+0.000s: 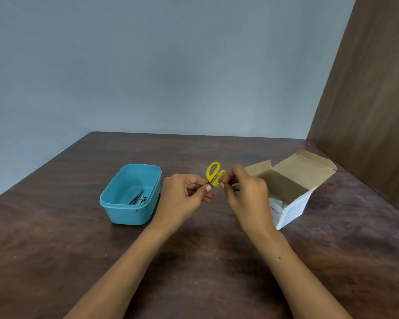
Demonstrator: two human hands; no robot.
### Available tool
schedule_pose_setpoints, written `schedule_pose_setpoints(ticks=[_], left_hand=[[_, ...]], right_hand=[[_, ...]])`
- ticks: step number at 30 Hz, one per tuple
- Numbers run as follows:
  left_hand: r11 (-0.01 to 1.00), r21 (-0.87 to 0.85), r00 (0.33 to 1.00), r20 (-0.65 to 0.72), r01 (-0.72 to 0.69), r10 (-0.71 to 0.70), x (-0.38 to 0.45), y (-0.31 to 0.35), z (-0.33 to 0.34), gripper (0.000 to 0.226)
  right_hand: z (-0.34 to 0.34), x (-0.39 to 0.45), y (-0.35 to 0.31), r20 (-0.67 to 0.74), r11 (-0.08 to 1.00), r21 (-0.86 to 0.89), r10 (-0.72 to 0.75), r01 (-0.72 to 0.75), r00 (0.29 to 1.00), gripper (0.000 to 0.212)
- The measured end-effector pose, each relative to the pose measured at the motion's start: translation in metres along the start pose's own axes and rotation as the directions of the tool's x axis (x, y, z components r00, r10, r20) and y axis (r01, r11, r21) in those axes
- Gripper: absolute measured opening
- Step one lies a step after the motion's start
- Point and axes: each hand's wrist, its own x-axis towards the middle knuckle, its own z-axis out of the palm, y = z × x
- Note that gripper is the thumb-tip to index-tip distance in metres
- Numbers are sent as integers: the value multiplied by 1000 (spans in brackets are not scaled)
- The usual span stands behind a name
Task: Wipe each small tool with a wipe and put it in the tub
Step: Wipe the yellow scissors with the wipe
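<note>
Dark wood-grain table runs to a blue-grey wall, with a teal tub on the left already holding a few metal tools and an open cardboard box on the right. Between them, above the table, both hands hold small yellow-handled scissors, handles up: the left hand pinches near the blades, the right hand pinches the lower handle loop. No wipe is visible; the scissors look light, stiff and sharp-tipped, best held by the plastic loops.
</note>
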Motion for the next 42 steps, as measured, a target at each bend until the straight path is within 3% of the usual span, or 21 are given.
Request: schedule_pose_setpoints(ticks=[5,11,14,20,23,26,31,36,42], left_hand=[[999,34,999,2,-35,35,1,3,-3,10],[991,113,997,-22,-68,71,-2,4,-3,9],[998,62,998,-49,-30,33,0,4,-3,8],[990,-112,996,-17,88,-90,3,4,-6,6],[960,-233,987,-3,154,-159,1,9,-6,7],[905,-354,969,15,236,-247,1,13,-6,8],[810,-469,933,112,352,-342,-1,18,-7,18],[720,-544,901,204,430,-383,-1,21,-11,18],[721,-513,885,254,465,-390,-1,21,-7,19]], right_hand=[[3,0,1,-58,986,-155,-76,66,995,17],[7,-3,-3,-37,999,24,31,-30,999,34],[5,-3,-5,-40,999,49,5,-3,999,39],[1,1,0,-90,995,-79,-75,68,993,41],[-1,-1,-5,-140,999,0,-38,38,989,39],[0,-3,-9,-155,982,184,76,-47,985,35],[-2,-1,-21,-74,859,480,239,-176,968,38],[-10,4,-15,-221,880,464,230,-105,948,31],[-6,1,-17,-220,927,374,128,-37,967,37]])
